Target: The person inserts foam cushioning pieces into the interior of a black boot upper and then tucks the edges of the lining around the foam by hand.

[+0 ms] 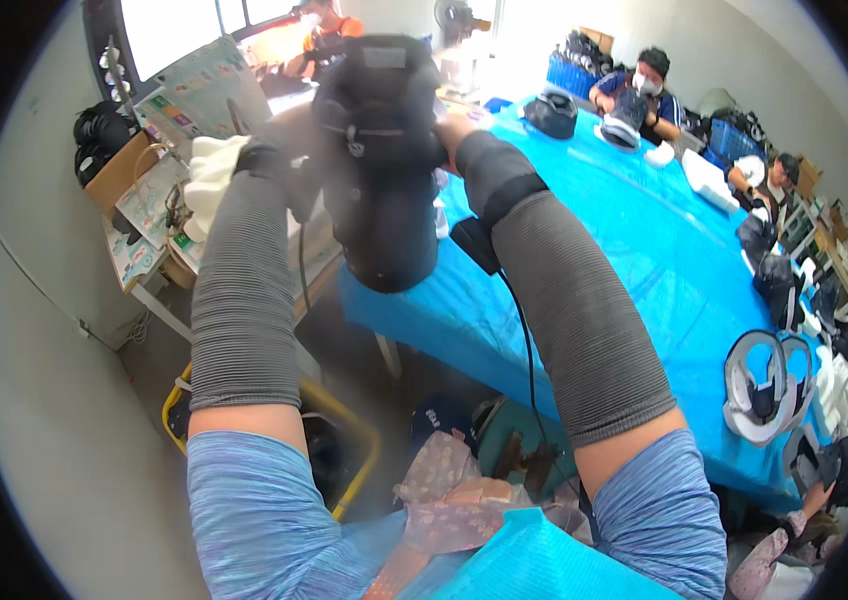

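Note:
Both my arms, in grey ribbed sleeves, reach up and forward. Between my hands is a tall black padded piece [384, 190], blurred, shaped somewhat like a boot liner, with a pale label near its top and a rounded lower end. My left hand [296, 150] grips its left side, and my right hand [454, 138] its right side near the top. The fingers are partly hidden and smeared. The piece is held up in front of the blue-covered table's near left corner. A small black box [476, 245] with a cable hangs by my right wrist.
Black padded pieces [550, 116] and grey-white rings [756, 388] lie on the blue-covered table [624, 260]. White foam shapes [212, 180] sit at the left. Below is a yellow-framed cart [369, 450]. A co-worker [649, 85] handles a dark piece across the table; others sit farther off.

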Tool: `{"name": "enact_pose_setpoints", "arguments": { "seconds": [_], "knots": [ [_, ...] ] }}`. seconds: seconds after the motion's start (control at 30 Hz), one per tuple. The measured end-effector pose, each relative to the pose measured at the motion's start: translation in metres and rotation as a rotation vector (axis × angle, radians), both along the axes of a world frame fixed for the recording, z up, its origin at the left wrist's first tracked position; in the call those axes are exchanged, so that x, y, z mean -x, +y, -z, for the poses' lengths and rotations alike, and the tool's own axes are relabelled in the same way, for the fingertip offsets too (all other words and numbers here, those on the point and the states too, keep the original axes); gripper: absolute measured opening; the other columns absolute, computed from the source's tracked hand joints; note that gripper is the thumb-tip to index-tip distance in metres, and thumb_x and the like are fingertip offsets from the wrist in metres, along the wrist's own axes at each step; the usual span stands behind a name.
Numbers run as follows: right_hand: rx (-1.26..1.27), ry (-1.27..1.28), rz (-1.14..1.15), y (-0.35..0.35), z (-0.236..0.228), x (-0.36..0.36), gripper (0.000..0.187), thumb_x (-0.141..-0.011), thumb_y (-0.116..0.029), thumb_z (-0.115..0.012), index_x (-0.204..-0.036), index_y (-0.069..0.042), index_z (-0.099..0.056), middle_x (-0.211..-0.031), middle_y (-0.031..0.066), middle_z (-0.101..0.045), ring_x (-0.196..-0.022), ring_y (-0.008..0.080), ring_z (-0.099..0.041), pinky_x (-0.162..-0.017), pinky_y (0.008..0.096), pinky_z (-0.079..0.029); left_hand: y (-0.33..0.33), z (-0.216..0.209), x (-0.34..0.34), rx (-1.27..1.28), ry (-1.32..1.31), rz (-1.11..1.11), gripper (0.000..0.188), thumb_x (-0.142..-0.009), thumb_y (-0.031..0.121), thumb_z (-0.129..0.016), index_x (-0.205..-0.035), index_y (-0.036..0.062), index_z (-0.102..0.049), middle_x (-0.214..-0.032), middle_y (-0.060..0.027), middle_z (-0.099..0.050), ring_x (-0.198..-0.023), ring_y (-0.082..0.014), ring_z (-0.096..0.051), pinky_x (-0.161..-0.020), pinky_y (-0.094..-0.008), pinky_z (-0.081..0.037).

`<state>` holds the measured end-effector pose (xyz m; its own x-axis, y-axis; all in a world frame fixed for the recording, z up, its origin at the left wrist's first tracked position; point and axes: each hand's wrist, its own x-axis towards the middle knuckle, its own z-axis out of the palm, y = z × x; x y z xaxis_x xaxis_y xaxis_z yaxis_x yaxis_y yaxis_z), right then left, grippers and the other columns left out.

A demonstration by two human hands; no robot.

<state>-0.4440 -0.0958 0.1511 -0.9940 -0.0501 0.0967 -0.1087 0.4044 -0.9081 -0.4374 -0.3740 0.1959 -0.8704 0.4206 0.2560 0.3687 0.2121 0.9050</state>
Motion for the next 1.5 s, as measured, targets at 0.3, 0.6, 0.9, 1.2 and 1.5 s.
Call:
{"name": "enact_pose_setpoints", "arguments": {
  "seconds": [0.3, 0.6, 0.9, 1.2, 1.5],
  "knots": [
    [-0.797, 0.399, 0.063, 0.007, 0.049, 0.049, 0.021, -0.085, -0.015, -0.055, -0.093, -0.001, -0.069, -0.097, 0.0255, -0.066, -0.090, 0.0357, -0.066, -0.079, 0.0423, -0.051, 0.008, 0.013, -0.013, 0.975, 0.095, -0.199, 0.032, -0.095, 0.021, -0.053, -0.123, 0.0093, -0.062, -0.121, -0.0074, -0.065, -0.110, -0.0174, -0.060, -0.091, -0.0373, -0.050],
    [-0.965, 0.384, 0.040, 0.003, 0.061, 0.035, 0.012, -0.082, -0.006, -0.060, -0.090, -0.002, -0.068, -0.090, 0.0201, -0.067, -0.083, 0.0378, -0.065, -0.072, 0.0437, -0.052, 0.039, 0.027, 0.011, 1.009, 0.246, -0.254, 0.038, -0.096, 0.035, -0.050, -0.121, 0.0082, -0.061, -0.119, -0.0085, -0.065, -0.107, -0.0188, -0.060, -0.086, -0.0353, -0.049],
    [0.248, 0.461, 0.403, -0.022, -0.003, -0.109, 0.046, -0.091, -0.027, -0.061, -0.126, 0.000, -0.049, -0.128, 0.0239, -0.051, -0.115, 0.0379, -0.055, -0.096, 0.0421, -0.044, -0.033, -0.021, -0.045, 0.473, 0.392, -0.629, 0.045, -0.098, 0.044, -0.047, -0.121, 0.0062, -0.059, -0.113, -0.0098, -0.065, -0.104, -0.0201, -0.060, -0.083, -0.0329, -0.048],
    [0.230, 0.676, 0.161, -0.009, -0.043, -0.119, 0.049, -0.082, -0.033, -0.063, -0.124, -0.009, -0.053, -0.118, 0.0232, -0.051, -0.113, 0.0396, -0.053, -0.098, 0.0434, -0.043, 0.104, -0.033, -0.105, -0.425, 0.158, -0.071, 0.045, -0.087, 0.018, -0.055, -0.129, 0.0006, -0.054, -0.122, -0.0091, -0.060, -0.112, -0.0189, -0.056, -0.098, -0.0274, -0.041],
    [0.259, 0.764, 0.291, -0.023, -0.025, -0.111, 0.037, -0.084, -0.027, -0.057, -0.116, -0.009, -0.053, -0.111, 0.0220, -0.051, -0.104, 0.0416, -0.055, -0.091, 0.0468, -0.045, 0.085, -0.002, -0.064, -0.354, 0.512, -0.276, 0.033, -0.084, 0.012, -0.056, -0.112, -0.0041, -0.064, -0.125, -0.0071, -0.061, -0.115, -0.0171, -0.053, -0.098, -0.0251, -0.039]
  ]
}}
